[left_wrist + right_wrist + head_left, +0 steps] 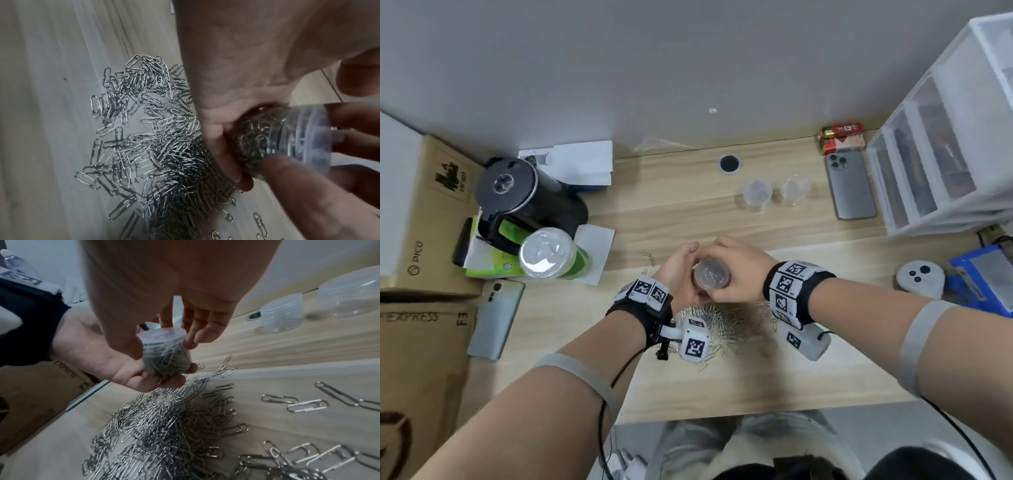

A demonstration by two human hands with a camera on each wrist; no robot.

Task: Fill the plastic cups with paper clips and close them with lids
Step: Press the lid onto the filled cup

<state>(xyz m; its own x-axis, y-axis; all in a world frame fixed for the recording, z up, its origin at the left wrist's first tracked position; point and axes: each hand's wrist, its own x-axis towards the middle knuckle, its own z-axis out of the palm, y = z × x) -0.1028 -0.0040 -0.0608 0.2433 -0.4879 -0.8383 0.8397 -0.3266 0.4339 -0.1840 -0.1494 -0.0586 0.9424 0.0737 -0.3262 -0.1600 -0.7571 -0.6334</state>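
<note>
We hold one cup in the air over the clip pile near the front edge of the surface, packed with clips almost to the rim. Our left hand cradles its lower body, the fingers curled under and around it, while our right hand comes over the top, thumb and fingers bent around the lid that sits on the rim. We cannot tell whether the lid has seated all the way round. The main risk, as we judge it, is a clip caught between rim and lid: then the lid rides up on one side and pops off once we let go. Pressing unevenly from one side could tilt it the same way. The thin wall may also flex if our left hand squeezes too hard, which would make the mouth oval and keep the lid from seating. With the cup off the surface, a slip would spill clips back onto the pile. Two more cups wait well apart toward the far right of the surface.
</note>
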